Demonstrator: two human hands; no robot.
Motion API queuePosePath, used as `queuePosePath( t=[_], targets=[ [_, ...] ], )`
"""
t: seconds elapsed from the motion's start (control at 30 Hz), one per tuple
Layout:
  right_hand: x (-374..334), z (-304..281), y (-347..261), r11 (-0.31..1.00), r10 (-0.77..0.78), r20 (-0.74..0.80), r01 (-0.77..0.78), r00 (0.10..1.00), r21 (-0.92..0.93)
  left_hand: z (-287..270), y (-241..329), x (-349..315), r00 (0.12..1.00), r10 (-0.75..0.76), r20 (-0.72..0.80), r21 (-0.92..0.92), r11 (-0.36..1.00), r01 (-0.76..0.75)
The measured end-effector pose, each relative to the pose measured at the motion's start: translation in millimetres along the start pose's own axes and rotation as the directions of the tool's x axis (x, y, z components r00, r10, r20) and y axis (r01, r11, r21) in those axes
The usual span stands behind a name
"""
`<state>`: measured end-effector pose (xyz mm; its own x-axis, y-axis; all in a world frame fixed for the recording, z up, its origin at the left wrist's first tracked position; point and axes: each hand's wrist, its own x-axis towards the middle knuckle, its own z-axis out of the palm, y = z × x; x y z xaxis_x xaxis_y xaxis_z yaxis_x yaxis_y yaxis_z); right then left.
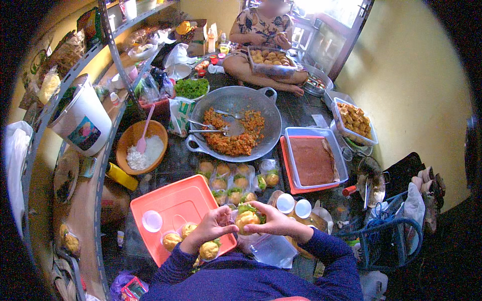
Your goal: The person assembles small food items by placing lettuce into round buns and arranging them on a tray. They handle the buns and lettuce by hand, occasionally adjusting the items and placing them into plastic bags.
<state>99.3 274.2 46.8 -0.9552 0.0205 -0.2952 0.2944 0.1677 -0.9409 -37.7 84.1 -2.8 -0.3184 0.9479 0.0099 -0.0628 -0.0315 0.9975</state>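
Between my two hands, close to my chest, is a small golden bun (247, 220) with green lettuce sticking out of its top. My left hand (217, 226) has its fingers curled against the bun's left side. From the other side my right hand (278, 222) grips it, thumb along the front and fingers behind. Just under my left wrist, a coral-coloured plastic lid (175, 200) carries more buns (209, 249) and a round whitish paper cup (152, 220). Beyond my hands stand several filled buns (236, 181) in clear wrapping, set in rows.
A large wok (201, 108) holds orange filling and utensils. Left of it is a bowl (123, 145) of white food with a pink spoon. Boxes hold a brown sheet (311, 160) and brown pieces (354, 120). A blue basket (396, 226) stands right. Another person (261, 30) sits opposite.
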Motion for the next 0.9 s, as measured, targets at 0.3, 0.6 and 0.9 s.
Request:
queuePosePath(
  t=[0.3, 0.6, 0.9],
  targets=[
    [-5, 9, -13, 0.968, -0.146, -0.044, 0.134, 0.988, -0.212, 7, -4, 7, 0.999, -0.047, -0.029, -0.223, 0.974, 0.039],
    [4, 17, -9, 0.964, -0.146, -0.110, 0.117, 0.983, -0.237, 3, -9, 2, 0.999, -0.013, -0.052, -0.207, 0.978, 0.002],
    [12, 6, 3, 0.985, -0.086, -0.027, 0.089, 0.996, 0.150, -4, -3, -11, 0.992, -0.109, 0.063, -0.389, 0.913, 0.125]
  ],
)
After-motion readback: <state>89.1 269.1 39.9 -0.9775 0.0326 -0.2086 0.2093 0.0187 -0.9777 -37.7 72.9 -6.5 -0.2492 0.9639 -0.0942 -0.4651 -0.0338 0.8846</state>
